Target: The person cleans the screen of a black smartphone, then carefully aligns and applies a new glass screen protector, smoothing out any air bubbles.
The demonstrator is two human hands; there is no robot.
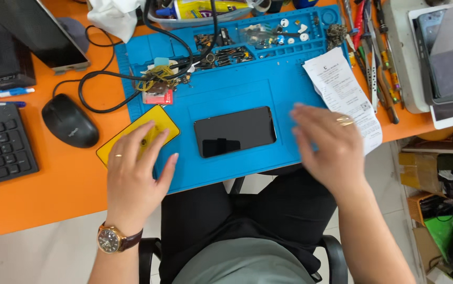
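Note:
A black phone (235, 131) lies screen up in the middle of a blue work mat (226, 89). My left hand (134, 171) rests flat, fingers spread, on a yellow phone case (155, 122) at the mat's left front corner. My right hand (329, 144) hovers open over the mat's right front edge, just right of the phone and beside a white paper receipt (342, 89). Neither hand holds anything. A watch sits on my left wrist.
A black mouse (69, 120) and keyboard (0, 144) lie left on the orange desk (37, 194). Cables and small parts crowd the mat's back. Several hand tools (374, 58) and a tablet (447, 63) lie to the right. A laptop stands at back left.

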